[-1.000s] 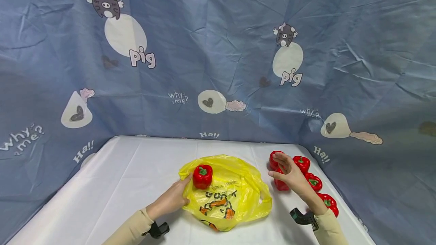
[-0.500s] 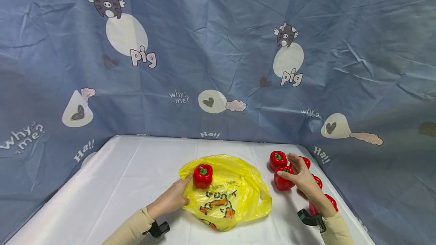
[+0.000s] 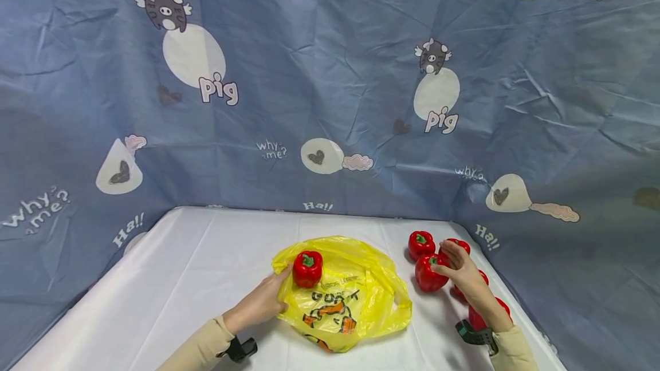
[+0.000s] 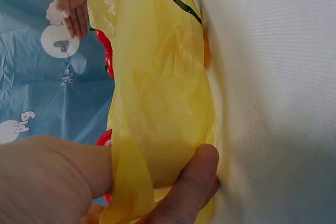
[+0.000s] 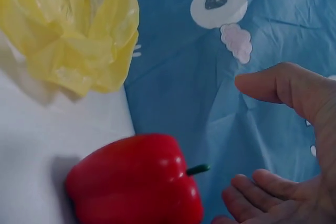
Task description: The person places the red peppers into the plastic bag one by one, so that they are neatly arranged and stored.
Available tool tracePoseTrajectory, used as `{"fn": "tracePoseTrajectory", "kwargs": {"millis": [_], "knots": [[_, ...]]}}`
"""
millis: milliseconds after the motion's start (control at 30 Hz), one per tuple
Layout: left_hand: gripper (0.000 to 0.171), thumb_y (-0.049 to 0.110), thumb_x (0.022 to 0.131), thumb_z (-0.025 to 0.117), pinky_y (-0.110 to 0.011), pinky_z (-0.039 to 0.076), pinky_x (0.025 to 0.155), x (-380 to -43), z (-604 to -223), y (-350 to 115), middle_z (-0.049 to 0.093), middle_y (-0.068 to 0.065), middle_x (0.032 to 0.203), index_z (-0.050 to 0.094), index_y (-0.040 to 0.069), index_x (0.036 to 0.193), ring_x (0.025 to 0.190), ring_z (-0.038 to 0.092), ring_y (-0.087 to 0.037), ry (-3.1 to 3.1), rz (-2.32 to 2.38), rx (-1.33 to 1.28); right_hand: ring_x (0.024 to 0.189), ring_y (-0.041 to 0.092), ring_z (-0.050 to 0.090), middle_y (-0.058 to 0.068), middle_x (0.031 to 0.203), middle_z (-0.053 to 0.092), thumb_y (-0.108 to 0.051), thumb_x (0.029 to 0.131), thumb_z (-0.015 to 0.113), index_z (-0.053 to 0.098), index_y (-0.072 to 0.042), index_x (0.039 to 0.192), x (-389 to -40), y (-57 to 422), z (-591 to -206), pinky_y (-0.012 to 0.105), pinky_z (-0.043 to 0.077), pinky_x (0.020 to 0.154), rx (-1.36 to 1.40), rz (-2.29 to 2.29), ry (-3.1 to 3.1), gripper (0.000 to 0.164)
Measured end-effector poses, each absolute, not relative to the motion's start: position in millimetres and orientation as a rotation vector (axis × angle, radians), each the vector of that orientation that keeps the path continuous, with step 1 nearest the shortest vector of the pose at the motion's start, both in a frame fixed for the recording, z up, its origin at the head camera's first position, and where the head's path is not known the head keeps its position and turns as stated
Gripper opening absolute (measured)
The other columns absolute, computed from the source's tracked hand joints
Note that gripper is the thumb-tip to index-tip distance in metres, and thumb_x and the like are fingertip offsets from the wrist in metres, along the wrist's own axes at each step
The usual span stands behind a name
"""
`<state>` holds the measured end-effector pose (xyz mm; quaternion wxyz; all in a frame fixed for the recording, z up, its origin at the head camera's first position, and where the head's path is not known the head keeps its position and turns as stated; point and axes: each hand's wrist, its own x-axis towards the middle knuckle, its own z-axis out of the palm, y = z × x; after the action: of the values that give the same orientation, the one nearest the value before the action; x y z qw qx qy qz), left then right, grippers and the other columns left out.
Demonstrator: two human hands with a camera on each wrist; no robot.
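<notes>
Blue fabric printed with pigs (image 3: 330, 90) rises behind the white-covered table (image 3: 206, 271) that I'm watching from afar. The relation I care about is on the right: a red bell pepper (image 3: 429, 275) stands stem up, its long axis roughly vertical, lying to the left of the right hand (image 3: 464, 272) and just below it. From the head camera the thumb overlaps the stem side, but on the right wrist feed I see a gap, the stem pointing toward the fingers. That hand holds nothing; thumb and fingers are well apart. It is clearly the nearer of the two, and the pepper sits between it and the yellow plastic bag (image 3: 368, 302).

Over on the far side of the bag, the left hand (image 3: 260, 301) pinches its edge between thumb and fingers. Another red bell pepper (image 3: 307, 271) rests by those fingers, at the left of the bag's opening. Four more bell peppers (image 3: 421, 244) cluster around the right hand and forearm, some partly hidden from me.
</notes>
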<state>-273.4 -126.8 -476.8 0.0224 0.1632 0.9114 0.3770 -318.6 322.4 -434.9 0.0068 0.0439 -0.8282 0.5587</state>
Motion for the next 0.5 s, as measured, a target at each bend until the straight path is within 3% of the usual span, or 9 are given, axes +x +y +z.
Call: {"fn": "tracePoseTrajectory", "kwargs": {"millis": [133, 300, 500], "knots": [[0.088, -0.011, 0.069, 0.071, -0.042, 0.049, 0.092, -273, -477, -127, 0.034, -0.03, 0.149, 0.029, -0.011, 0.146, 0.136, 0.036, -0.043, 2.828, 1.155, 0.518, 0.147, 0.035, 0.017, 0.019, 0.158, 0.022, -0.015, 0.087, 0.067, 0.016, -0.004, 0.152, -321, 326, -441, 0.046, 0.022, 0.117, 0.14, 1.771, -2.608, 0.084], [0.088, -0.011, 0.07, 0.07, -0.049, 0.045, 0.102, -273, -477, -127, 0.032, -0.03, 0.15, 0.028, -0.011, 0.146, 0.137, 0.034, -0.044, 2.812, 1.174, 0.509, 0.148, 0.038, 0.011, 0.021, 0.159, 0.015, -0.009, 0.087, 0.064, 0.014, -0.003, 0.153, -323, 326, -449, 0.057, 0.017, 0.117, 0.139, 1.788, -2.638, 0.084], [0.088, -0.011, 0.069, 0.07, -0.052, 0.041, 0.105, -273, -478, -127, 0.032, -0.03, 0.15, 0.028, -0.01, 0.147, 0.137, 0.033, -0.046, 2.804, 1.184, 0.508, 0.148, 0.037, 0.01, 0.021, 0.159, 0.014, -0.004, 0.086, 0.062, 0.013, -0.001, 0.153, -327, 325, -456, 0.054, 0.019, 0.118, 0.085, 1.747, -2.651, 0.083]]}}
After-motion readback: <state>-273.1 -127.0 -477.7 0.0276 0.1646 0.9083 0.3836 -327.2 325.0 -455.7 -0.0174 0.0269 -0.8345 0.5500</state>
